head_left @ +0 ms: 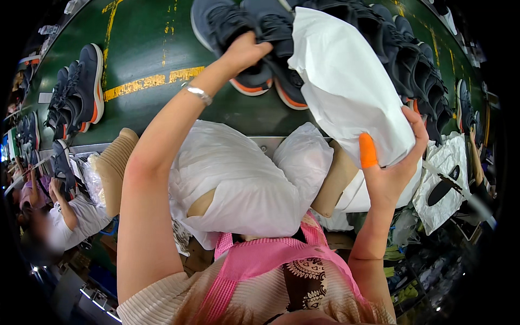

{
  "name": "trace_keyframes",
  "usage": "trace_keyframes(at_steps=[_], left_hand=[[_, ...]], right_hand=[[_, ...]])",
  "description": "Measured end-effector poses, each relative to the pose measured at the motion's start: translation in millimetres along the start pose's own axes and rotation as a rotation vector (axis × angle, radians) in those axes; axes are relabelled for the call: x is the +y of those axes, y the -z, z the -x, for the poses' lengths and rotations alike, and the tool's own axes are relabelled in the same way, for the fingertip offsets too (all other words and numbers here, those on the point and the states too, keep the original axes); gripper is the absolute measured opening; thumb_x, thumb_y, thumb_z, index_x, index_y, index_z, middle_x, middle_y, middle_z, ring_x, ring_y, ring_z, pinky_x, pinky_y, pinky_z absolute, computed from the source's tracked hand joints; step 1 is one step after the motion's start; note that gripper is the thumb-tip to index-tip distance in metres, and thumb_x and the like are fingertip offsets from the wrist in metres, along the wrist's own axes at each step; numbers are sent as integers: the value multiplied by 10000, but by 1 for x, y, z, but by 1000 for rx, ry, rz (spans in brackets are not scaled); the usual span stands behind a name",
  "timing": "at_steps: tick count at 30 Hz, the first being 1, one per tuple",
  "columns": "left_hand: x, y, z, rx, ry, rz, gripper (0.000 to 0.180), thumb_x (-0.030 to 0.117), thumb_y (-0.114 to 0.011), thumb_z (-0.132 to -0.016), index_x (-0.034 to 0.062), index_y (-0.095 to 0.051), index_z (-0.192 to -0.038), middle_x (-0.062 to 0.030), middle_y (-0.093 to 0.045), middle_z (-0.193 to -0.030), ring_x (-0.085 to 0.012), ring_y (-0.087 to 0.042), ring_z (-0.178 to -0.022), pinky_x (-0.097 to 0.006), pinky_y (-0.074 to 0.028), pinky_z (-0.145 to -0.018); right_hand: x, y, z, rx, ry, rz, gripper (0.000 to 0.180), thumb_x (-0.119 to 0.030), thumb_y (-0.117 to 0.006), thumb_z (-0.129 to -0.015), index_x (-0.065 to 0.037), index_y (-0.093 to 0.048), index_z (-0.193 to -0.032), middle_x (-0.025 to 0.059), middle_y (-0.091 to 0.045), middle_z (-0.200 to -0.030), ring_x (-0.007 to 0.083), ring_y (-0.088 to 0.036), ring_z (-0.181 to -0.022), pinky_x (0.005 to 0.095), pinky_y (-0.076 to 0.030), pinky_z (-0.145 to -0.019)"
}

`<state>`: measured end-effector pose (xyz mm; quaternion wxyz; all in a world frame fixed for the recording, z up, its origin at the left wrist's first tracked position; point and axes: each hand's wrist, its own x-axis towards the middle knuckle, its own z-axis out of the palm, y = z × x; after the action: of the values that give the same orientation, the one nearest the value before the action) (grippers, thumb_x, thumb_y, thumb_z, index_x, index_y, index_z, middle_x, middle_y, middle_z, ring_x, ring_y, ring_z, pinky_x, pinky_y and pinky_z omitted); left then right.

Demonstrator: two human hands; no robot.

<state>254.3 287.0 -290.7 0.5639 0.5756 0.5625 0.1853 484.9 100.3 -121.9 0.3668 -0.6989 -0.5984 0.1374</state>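
Observation:
Over the far middle of the green work surface, my left hand (246, 51) is at the collar of a dark grey sneaker (219, 24) with a white and orange sole. Its fingertips are hidden in the shoe opening, and the thumb sticks out to the right. A second matching sneaker (273, 27) stands close beside it. My right hand (392, 168), with an orange finger cover on the thumb, grips the near end of a long white sheet of crumpled paper (346, 81). The paper hangs in front of several sneakers and hides part of them.
More dark sneakers (417, 81) stand in a row at right and others (78, 92) at left. White plastic-wrapped bundles (233, 179) lie against the near edge of the green surface (146, 114). Other people work at far left and far right; a black insole (444, 187) lies on white paper.

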Motion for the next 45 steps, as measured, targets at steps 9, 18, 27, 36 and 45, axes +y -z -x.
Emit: trace_keyframes(at_steps=[9, 18, 27, 36, 45], left_hand=[[21, 20, 42, 182, -388, -417, 541, 274, -703, -771, 1, -519, -1201, -116, -620, -830, -251, -637, -772, -327, -511, -683], [13, 30, 13, 545, -356, -765, 546, 137, -608, -807, 180, -436, -1324, -121, -526, -1075, -344, -597, -899, -418, -509, -764], [3, 56, 2, 396, -379, -682, 480, 173, -569, -847, 240, -510, -1319, -77, -597, -1059, -294, -590, -957, -390, -493, -834], [-5, 64, -6, 339, -453, -701, 450, 154, -558, -844, 206, -543, -1291, -104, -610, -1169, -302, -576, -1042, -384, -470, -910], [10, 71, 6, 298, -380, -645, 375, 206, -563, -861, 105, -590, -1222, -139, -624, -1129, -324, -578, -1027, -396, -466, -894]], right_hand=[[-15, -4, -4, -60, -135, -144, 665, -36, -749, -668, -19, -431, -1251, 113, -504, -1193, 220, -539, -1066, 313, -433, -920], [-34, -54, -38, -277, -100, -93, 569, -137, -724, -684, -57, -464, -1184, 156, -637, -974, 290, -644, -896, 329, -491, -801], [-41, -72, -97, -542, -260, -143, 602, -217, -743, -651, -28, -497, -1168, 144, -630, -1020, 224, -626, -898, 319, -497, -778], [-68, -116, -88, -426, -79, 158, 529, -185, -643, -674, 3, -463, -1134, 224, -653, -848, 383, -648, -802, 396, -503, -751], [-49, -197, -73, -270, 67, 189, 568, -140, -695, -653, -23, -432, -1143, 210, -570, -1008, 403, -610, -852, 448, -504, -729]])
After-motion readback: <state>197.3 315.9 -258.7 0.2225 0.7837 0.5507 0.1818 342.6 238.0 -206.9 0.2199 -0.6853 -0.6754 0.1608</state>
